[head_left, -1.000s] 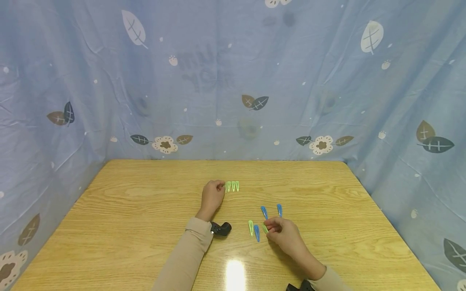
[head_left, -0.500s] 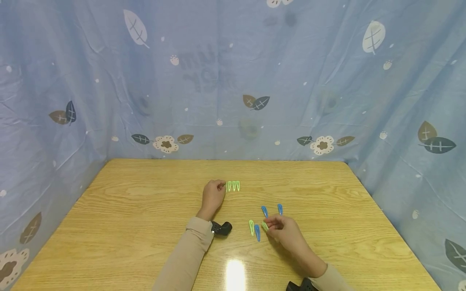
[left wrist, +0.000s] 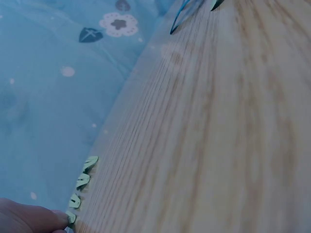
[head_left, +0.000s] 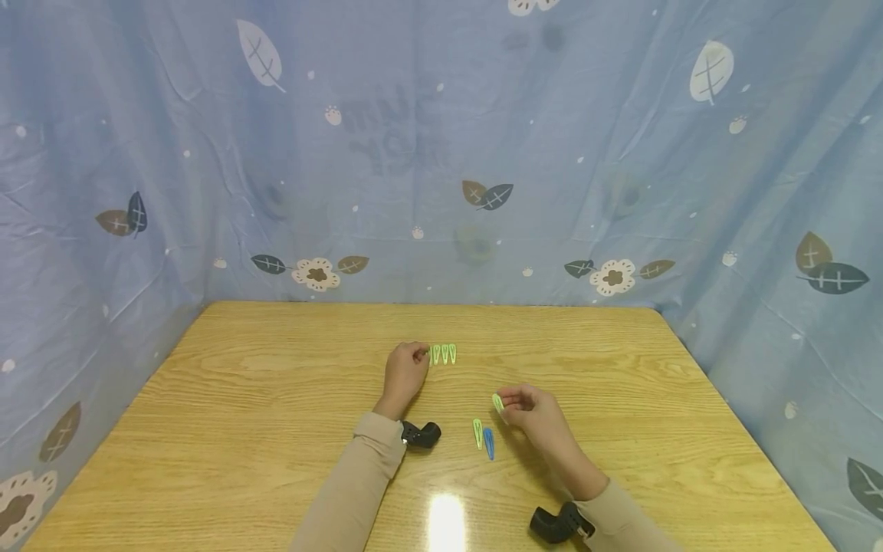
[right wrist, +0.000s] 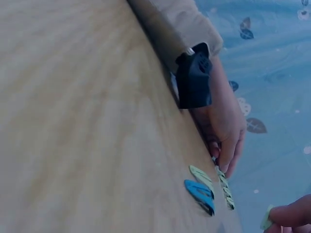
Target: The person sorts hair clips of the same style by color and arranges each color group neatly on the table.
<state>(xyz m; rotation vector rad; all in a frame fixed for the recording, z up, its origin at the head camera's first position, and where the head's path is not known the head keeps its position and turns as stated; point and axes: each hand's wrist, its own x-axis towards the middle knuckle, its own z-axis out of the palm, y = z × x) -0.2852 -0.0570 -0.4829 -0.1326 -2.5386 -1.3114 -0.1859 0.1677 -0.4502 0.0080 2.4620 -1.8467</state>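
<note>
My right hand [head_left: 545, 422] pinches a light green snap hair clip [head_left: 497, 402] by its lower end, and in the right wrist view it is held up off the wood. Over by the row of green hair clips [head_left: 444, 353], my left hand [head_left: 404, 374] has thumb and finger curled at the leftmost one, partly hidden by the fingertips. The left wrist view shows a fingertip on that clip [left wrist: 71, 217]. Between the hands, a loose green hair clip [head_left: 478, 434] lies beside a blue hair clip [head_left: 489, 444].
All of this is on a wood-grain table [head_left: 276, 353]. A blue leaf-patterned curtain [head_left: 414, 153] closes off the back and both sides. Black camera mounts sit on the left wrist [head_left: 421, 435] and the right wrist [head_left: 552, 525]. Light glares off the table's front.
My right hand has carried the green hair clip up and away from the loose pair, toward the back. It now covers the two farther blue hair clips. The left hand stays put.
</note>
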